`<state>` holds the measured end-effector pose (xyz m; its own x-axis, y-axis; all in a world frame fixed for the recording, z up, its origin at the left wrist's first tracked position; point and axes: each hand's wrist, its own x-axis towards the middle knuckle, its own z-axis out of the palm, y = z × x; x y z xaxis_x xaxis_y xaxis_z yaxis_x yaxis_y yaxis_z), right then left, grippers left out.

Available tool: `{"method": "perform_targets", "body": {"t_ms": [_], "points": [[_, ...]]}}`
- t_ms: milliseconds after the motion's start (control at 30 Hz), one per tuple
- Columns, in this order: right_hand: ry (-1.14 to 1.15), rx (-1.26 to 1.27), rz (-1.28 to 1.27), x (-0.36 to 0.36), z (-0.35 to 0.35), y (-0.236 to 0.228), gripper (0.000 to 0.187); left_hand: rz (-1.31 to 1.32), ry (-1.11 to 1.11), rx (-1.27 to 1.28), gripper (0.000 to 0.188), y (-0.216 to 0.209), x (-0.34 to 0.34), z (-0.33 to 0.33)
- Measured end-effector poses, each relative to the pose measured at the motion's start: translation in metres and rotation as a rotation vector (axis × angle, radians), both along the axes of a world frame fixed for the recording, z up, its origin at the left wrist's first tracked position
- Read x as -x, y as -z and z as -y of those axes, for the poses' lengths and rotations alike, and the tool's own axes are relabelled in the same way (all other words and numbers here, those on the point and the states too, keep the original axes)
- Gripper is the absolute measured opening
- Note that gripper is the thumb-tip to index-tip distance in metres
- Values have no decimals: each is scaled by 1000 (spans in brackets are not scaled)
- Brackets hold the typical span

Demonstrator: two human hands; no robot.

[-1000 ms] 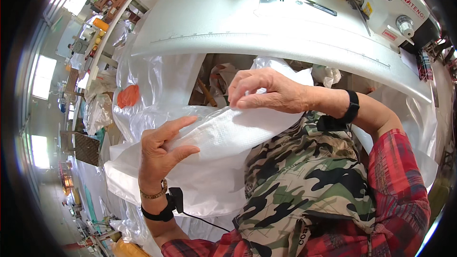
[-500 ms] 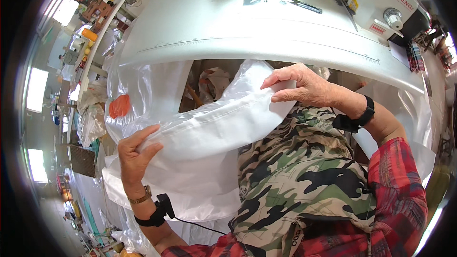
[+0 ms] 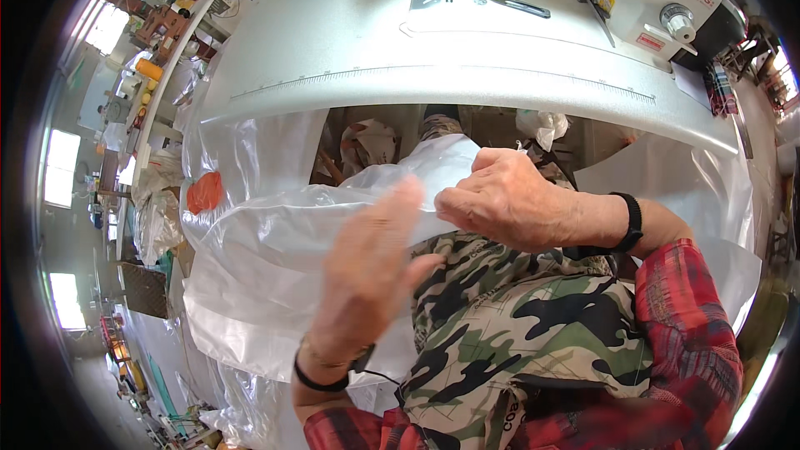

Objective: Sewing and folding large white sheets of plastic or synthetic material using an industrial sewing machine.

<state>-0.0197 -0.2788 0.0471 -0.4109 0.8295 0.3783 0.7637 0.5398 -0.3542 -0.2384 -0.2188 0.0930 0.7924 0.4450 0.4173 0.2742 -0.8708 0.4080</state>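
Observation:
A large, glossy white sheet (image 3: 242, 292), partly see-through and looking like thin fabric or plastic film, hangs in folds below the sewing machine table and over my lap. My right hand (image 3: 508, 204) has its fingers curled closed on the sheet's edge, near the middle of the view. Motion blurs my left hand (image 3: 367, 258), which is over the sheet just left of the right one. Its fingers look stretched out with the thumb apart, and nothing shows between them. The fingertips of the right hand are partly hidden behind its knuckles.
Ahead stands a sewing machine table (image 3: 333, 42) with a ruler scale along its front edge. Thread snips (image 3: 521, 6) lie near the needle area, and a control knob (image 3: 677, 22) is at the right. A camouflage apron (image 3: 533, 325) covers my lap. Cluttered shelves (image 3: 150, 108) line the left.
My left hand has let go of the sheet and moved right toward the other hand. My right hand has come lower and left, its pinch turned into a closed grip. The sheet's stretched edge has slackened.

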Motion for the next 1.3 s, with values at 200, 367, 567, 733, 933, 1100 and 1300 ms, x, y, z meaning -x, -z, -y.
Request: {"method": "perform_targets", "body": {"t_ms": [200, 367, 567, 733, 933, 1100, 1300], "points": [[-130, 28, -138, -7, 6, 6, 12, -79, 28, -15, 21, 15, 3, -8], [-133, 93, -260, -18, 11, 18, 12, -126, -4, -101, 28, -1, 10, -8], [-155, -97, -256, 1, 11, 8, 18, -171, 12, -10, 33, 6, -12, 18], [-506, 10, -621, -7, 4, 9, 39, -173, 152, -60, 14, -18, 13, 16], [-619, -98, -358, 23, -1, 16, 29, -241, 364, -170, 15, -88, 1, 6], [-476, 313, -445, 5, 34, 28, 34, 157, 148, -415, 21, -118, -34, -17], [123, 468, -512, -97, 122, 81, 34, 205, 95, -423, 12, -41, -74, -98]]}}
